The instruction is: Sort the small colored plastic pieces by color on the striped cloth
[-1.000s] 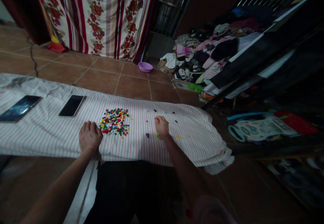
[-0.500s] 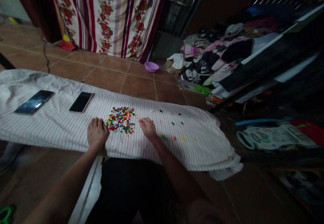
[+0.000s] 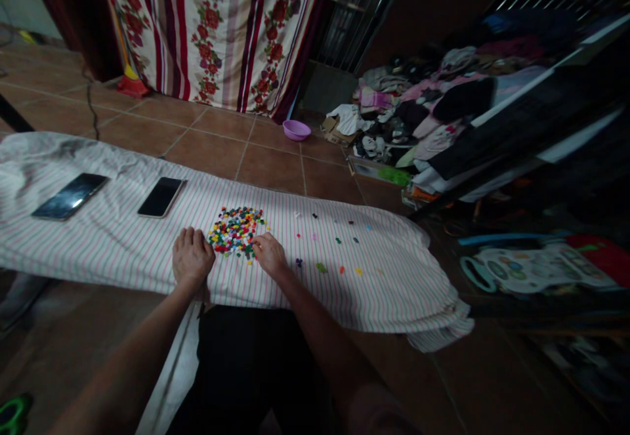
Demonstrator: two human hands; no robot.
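A pile of small multicoloured bead-like pieces [image 3: 236, 230] lies on a striped cloth [image 3: 246, 284]. My left hand [image 3: 193, 256] rests on the cloth at the pile's left edge, its fingers laid out side by side, with no object visible in it. At the pile's right edge, my right hand [image 3: 269, 252] has its thumb and fingertips pinched together among the pieces; whatever is between them is too small to make out. To the right, little single-colour groups are spread out, among them dark blue pieces [image 3: 299, 262], green pieces [image 3: 321, 268] and yellow pieces [image 3: 359, 271].
Two dark-screened devices lie left of the pile: a phone [image 3: 161, 197] and a larger tablet-like one [image 3: 70, 196]. Beyond the cloth, a purple basin [image 3: 296, 130] sits on the tiled floor before a floral curtain [image 3: 211, 35]. Heaped clothes [image 3: 408, 103] lie at the back right.
My right hand has moved left, from the gap beside the pile to its right edge. Red and dark blue pieces show where it was. My left hand stays in place.
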